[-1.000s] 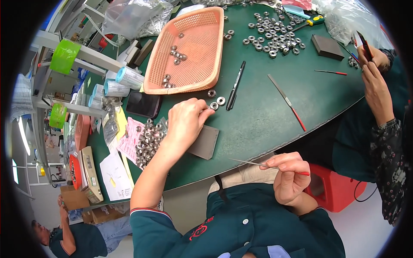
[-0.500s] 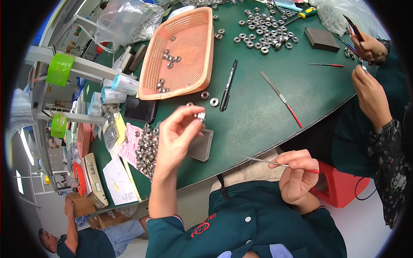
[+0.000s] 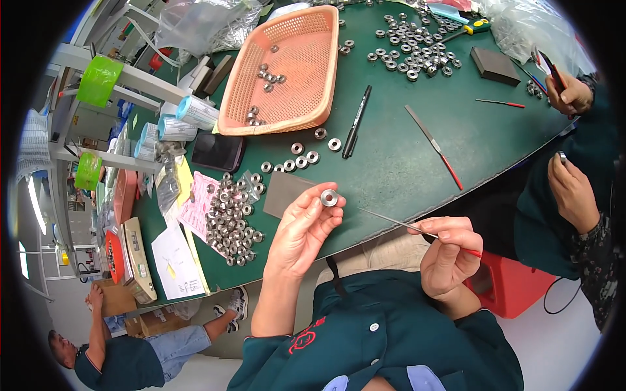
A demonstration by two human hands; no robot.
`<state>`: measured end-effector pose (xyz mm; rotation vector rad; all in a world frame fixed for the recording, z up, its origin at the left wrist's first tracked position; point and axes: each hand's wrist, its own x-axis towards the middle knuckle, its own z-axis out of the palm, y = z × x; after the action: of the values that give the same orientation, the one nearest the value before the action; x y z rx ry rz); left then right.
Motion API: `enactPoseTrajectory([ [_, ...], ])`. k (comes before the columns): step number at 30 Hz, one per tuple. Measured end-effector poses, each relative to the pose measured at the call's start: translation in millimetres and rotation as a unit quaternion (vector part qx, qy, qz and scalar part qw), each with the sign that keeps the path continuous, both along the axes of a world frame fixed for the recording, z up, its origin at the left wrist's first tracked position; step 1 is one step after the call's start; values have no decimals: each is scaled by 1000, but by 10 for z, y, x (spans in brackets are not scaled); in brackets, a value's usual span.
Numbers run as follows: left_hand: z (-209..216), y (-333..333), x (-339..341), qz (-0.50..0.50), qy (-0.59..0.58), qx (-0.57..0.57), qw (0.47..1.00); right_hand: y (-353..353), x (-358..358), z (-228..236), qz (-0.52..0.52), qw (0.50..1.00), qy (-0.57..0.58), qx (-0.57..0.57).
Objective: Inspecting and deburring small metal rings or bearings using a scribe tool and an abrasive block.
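My left hand (image 3: 300, 234) pinches a small metal ring (image 3: 329, 197) between thumb and fingertips, its round hole facing up. In my right hand (image 3: 450, 257) is a needle file (image 3: 395, 222) with a red handle, its thin tip pointing left toward the ring, a short gap apart from it. Partly hidden behind my left hand lies a flat grey block (image 3: 282, 193) on the green table. Several loose rings (image 3: 301, 162) lie just beyond the block. To its left, a heap of similar rings (image 3: 228, 221) rests on and around a pink sheet (image 3: 194, 207).
Beyond stand an orange mesh basket (image 3: 330, 78) holding rings and a black marker (image 3: 357, 122). A flat file (image 3: 433, 146), a thin red-handled file (image 3: 501, 103), a dark block (image 3: 495, 66) and a screwdriver (image 3: 471, 28) lie rightward. A co-worker's hands (image 3: 574, 189) work at right.
My left hand has moved right, away from the grey block toward the file tip, and turned palm up with the ring. My right hand barely moved. The co-worker's hands have separated.
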<state>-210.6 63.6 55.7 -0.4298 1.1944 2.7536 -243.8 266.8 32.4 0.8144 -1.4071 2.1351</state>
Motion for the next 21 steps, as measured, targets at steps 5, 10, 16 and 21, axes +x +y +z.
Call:
enactPoseTrajectory([
  [5,3,14,3,-1,3,-5,1000,-11,9,6,-3,1000,5,15],
  [10,2,-26,39,-7,12,-4,1000,-32,-30,36,-63,993,61,79],
  [16,-14,-190,173,30,38,-2,999,-180,-117,204,-54,962,166,208],
  [21,-18,-279,270,68,32,-15,997,-368,-17,223,7,987,130,97],
])
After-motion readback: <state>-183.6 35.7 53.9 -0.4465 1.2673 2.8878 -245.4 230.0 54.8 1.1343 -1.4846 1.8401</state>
